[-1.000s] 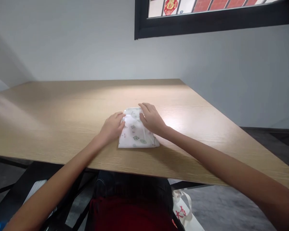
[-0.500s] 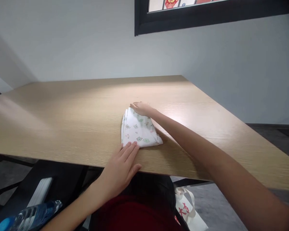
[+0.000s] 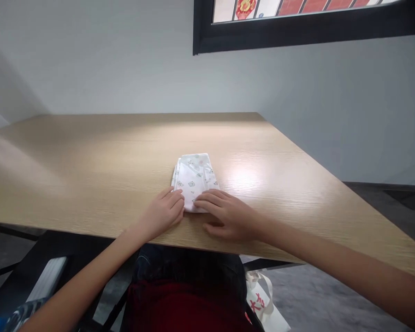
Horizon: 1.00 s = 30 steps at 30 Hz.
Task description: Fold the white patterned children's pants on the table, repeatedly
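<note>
Head view: right hand [image 3: 230,216], unclenched, shifted from 1 to 5 o'clock on cloth [image 3: 194,177]; left hand [image 3: 165,210] at 7, can't tell grip; both now nearside.

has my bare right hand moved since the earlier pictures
Yes, your right hand has moved toward you, closer to the near edge of the pale wooden table.

Cannot see near corners of the cloth [image 3: 194,177] under left hand [image 3: 165,210] and right hand [image 3: 230,216], nor the whole bottle [image 3: 23,314], cropped below the table [image 3: 107,166], nor the whole window [image 3: 307,27], cropped above it.
</note>
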Each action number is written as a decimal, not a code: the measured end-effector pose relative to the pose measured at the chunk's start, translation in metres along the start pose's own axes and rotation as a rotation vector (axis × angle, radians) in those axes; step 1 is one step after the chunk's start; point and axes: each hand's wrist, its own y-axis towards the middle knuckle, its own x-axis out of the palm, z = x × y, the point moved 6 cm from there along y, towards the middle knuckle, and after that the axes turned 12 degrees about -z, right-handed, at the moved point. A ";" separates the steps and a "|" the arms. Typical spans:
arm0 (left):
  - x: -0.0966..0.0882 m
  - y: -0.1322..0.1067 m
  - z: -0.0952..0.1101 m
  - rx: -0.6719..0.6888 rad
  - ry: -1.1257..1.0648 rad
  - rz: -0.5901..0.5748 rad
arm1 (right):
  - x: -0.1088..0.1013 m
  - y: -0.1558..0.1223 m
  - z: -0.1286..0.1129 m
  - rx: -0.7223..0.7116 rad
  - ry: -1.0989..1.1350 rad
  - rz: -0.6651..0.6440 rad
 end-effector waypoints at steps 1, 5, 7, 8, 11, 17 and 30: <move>-0.003 -0.003 0.002 0.006 -0.027 0.005 | -0.001 -0.007 0.001 0.010 0.004 0.021; -0.016 -0.024 0.005 -0.050 -0.336 0.003 | -0.010 -0.028 0.003 0.003 0.037 0.104; -0.023 -0.033 0.004 -0.113 -0.506 -0.025 | -0.017 -0.032 0.000 0.027 0.102 0.106; -0.027 -0.037 0.003 -0.155 -0.569 -0.039 | -0.022 -0.032 -0.001 0.067 0.153 0.104; -0.037 -0.037 -0.013 -0.337 -0.684 -0.023 | -0.038 -0.021 0.002 0.233 0.350 0.118; -0.027 -0.001 -0.077 -0.648 -0.487 -0.095 | -0.042 0.026 0.063 0.597 0.543 0.146; -0.004 0.053 -0.075 -0.635 -0.129 -0.125 | -0.008 0.087 0.053 0.512 -0.233 0.098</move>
